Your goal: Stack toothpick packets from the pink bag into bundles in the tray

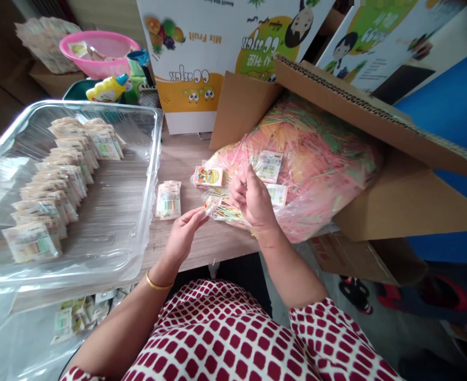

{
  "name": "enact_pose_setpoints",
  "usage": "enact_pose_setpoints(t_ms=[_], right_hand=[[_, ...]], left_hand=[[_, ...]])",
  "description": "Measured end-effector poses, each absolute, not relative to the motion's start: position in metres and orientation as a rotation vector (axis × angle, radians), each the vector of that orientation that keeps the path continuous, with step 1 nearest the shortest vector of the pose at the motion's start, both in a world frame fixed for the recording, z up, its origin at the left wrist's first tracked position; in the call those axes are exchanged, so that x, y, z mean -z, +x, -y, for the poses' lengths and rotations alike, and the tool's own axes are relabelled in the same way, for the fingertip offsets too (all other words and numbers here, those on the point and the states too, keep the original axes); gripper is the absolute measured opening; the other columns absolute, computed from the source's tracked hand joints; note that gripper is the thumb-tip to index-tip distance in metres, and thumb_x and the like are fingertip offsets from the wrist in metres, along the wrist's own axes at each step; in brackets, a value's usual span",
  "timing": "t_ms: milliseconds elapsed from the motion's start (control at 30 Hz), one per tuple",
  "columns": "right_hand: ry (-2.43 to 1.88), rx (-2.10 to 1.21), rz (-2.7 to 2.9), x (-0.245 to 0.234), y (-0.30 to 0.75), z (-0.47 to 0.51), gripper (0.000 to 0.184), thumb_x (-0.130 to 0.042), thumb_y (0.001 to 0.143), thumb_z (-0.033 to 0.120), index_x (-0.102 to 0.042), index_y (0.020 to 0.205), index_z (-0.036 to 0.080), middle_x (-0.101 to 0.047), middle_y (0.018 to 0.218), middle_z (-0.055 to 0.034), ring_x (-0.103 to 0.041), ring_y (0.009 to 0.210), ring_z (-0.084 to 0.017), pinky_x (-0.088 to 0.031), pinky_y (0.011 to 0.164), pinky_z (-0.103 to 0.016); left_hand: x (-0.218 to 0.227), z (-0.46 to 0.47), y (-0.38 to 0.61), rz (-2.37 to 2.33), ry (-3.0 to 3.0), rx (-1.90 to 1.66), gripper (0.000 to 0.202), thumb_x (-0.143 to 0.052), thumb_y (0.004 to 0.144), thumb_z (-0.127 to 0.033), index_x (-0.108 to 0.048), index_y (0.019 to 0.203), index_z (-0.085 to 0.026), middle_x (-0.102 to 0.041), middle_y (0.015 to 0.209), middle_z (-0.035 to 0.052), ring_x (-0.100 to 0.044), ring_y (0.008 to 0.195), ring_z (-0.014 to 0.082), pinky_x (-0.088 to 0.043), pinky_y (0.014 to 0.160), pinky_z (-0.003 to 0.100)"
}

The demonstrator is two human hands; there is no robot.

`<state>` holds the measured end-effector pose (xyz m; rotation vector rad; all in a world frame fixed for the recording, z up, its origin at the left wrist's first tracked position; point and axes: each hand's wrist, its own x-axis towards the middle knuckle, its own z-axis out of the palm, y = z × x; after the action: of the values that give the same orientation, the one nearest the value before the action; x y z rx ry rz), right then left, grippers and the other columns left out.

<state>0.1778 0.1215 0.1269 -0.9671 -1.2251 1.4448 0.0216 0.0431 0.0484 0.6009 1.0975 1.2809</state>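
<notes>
Between its fingertips my left hand (186, 230) pinches a small printed sachet (212, 205). My right hand (253, 198) is closed, raised just right of it; what its fingers hold, if anything, I cannot make out. Under and behind that hand lies a large clear plastic bag (316, 153) full of thin pink, green and yellow sticks, spilling from a tipped carton (408, 201). More sachets lie on the bag: a colourful one (208, 176) and a pale one (271, 166). A small stack of sachets (168, 200) rests on the table left of my hands.
To the left stands a clear plastic tray (144, 233) with overlapping rows of sachets (64, 174). Behind it are a pink basin (98, 66) and a yellow bottle (108, 89). A printed white carton (195, 47) stands at the back. The wooden table edge (233, 253) is near my body.
</notes>
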Motion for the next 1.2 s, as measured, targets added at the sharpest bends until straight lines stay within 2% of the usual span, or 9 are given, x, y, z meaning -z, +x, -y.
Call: enact_pose_setpoints(t_ms=[67, 200, 367, 500, 600, 700, 967, 1100, 1200], right_hand=[[-0.919, -1.378, 1.13, -0.131, 0.169, -0.127, 0.06, -0.038, 0.094, 0.081, -0.031, 0.071, 0.026, -0.024, 0.059, 0.0076, -0.024, 0.046, -0.011, -0.035, 0.044, -0.025], [-1.038, -1.212, 1.226, -0.124, 0.155, -0.13, 0.063, -0.027, 0.095, 0.083, -0.028, 0.069, 0.026, -0.027, 0.06, 0.0043, -0.035, 0.051, -0.013, -0.046, 0.056, -0.028], [-1.134, -1.14, 1.445, -0.109, 0.157, -0.122, 0.065, -0.02, 0.097, 0.08, -0.035, 0.064, 0.026, -0.043, 0.061, -0.0001, -0.054, 0.063, -0.016, -0.054, 0.077, -0.034], [-1.086, -1.184, 1.511, -0.106, 0.164, -0.116, 0.061, -0.021, 0.101, 0.074, -0.042, 0.069, 0.027, -0.062, 0.071, -0.0029, -0.068, 0.088, -0.021, -0.053, 0.096, -0.04], [-1.011, -1.253, 1.513, -0.105, 0.168, -0.113, 0.05, -0.027, 0.104, 0.067, -0.043, 0.077, 0.028, -0.072, 0.082, -0.0027, -0.07, 0.1, -0.022, -0.052, 0.101, -0.042], [-0.96, -1.315, 1.536, -0.103, 0.17, -0.113, 0.042, -0.031, 0.106, 0.061, -0.048, 0.083, 0.03, -0.075, 0.087, -0.0024, -0.07, 0.105, -0.022, -0.05, 0.105, -0.043], [-1.212, -1.177, 1.476, -0.098, 0.175, -0.12, 0.05, -0.023, 0.104, 0.068, -0.049, 0.084, 0.03, -0.078, 0.092, -0.0025, -0.07, 0.108, -0.022, -0.05, 0.105, -0.042], [-1.083, -1.233, 1.553, -0.104, 0.174, -0.114, 0.047, -0.028, 0.105, 0.064, -0.052, 0.084, 0.03, -0.078, 0.096, -0.0028, -0.069, 0.112, -0.022, -0.047, 0.11, -0.043], [-1.045, -1.263, 1.587, -0.103, 0.174, -0.115, 0.046, -0.031, 0.106, 0.061, -0.06, 0.087, 0.03, -0.078, 0.1, -0.0026, -0.068, 0.117, -0.022, -0.044, 0.115, -0.043]], left_hand=[[-0.049, -0.043, 0.023, -1.081, 0.635, -1.245, 0.032, -0.08, 0.081, -0.046, -0.083, 0.099, -0.021, -0.08, 0.113, 0.0072, -0.069, 0.116, 0.0261, -0.05, 0.11, 0.043], [-0.049, -0.04, 0.027, -1.04, 0.691, -1.206, 0.03, -0.076, 0.086, -0.045, -0.082, 0.104, -0.021, -0.079, 0.115, 0.0062, -0.068, 0.117, 0.0253, -0.049, 0.112, 0.042], [-0.052, -0.041, 0.027, -1.026, 0.637, -1.182, 0.035, -0.077, 0.085, -0.045, -0.081, 0.106, -0.018, -0.077, 0.121, 0.0096, -0.067, 0.121, 0.0273, -0.049, 0.112, 0.041], [-0.052, -0.042, 0.026, -0.996, 0.627, -1.174, 0.035, -0.076, 0.086, -0.045, -0.081, 0.107, -0.018, -0.077, 0.122, 0.01, -0.066, 0.123, 0.0277, -0.048, 0.113, 0.041], [-0.052, -0.043, 0.027, -0.967, 0.629, -1.165, 0.034, -0.073, 0.088, -0.045, -0.08, 0.11, -0.019, -0.077, 0.122, 0.0092, -0.064, 0.126, 0.0279, -0.047, 0.114, 0.042], [-0.052, -0.042, 0.027, -0.968, 0.632, -1.163, 0.034, -0.074, 0.088, -0.045, -0.08, 0.11, -0.019, -0.077, 0.123, 0.009, -0.065, 0.126, 0.028, -0.047, 0.114, 0.042], [-0.056, -0.042, 0.028, -1.0, 0.696, -1.141, 0.035, -0.072, 0.089, -0.045, -0.08, 0.111, -0.019, -0.076, 0.125, 0.0093, -0.065, 0.124, 0.0274, -0.047, 0.113, 0.04], [-0.057, -0.045, 0.029, -0.954, 0.627, -1.15, 0.035, -0.074, 0.088, -0.045, -0.08, 0.11, -0.018, -0.076, 0.125, 0.0098, -0.065, 0.125, 0.0282, -0.048, 0.112, 0.042], [-0.056, -0.046, 0.028, -0.916, 0.566, -1.148, 0.034, -0.076, 0.086, -0.043, -0.08, 0.109, -0.018, -0.075, 0.126, 0.0107, -0.064, 0.126, 0.0288, -0.05, 0.11, 0.042]])
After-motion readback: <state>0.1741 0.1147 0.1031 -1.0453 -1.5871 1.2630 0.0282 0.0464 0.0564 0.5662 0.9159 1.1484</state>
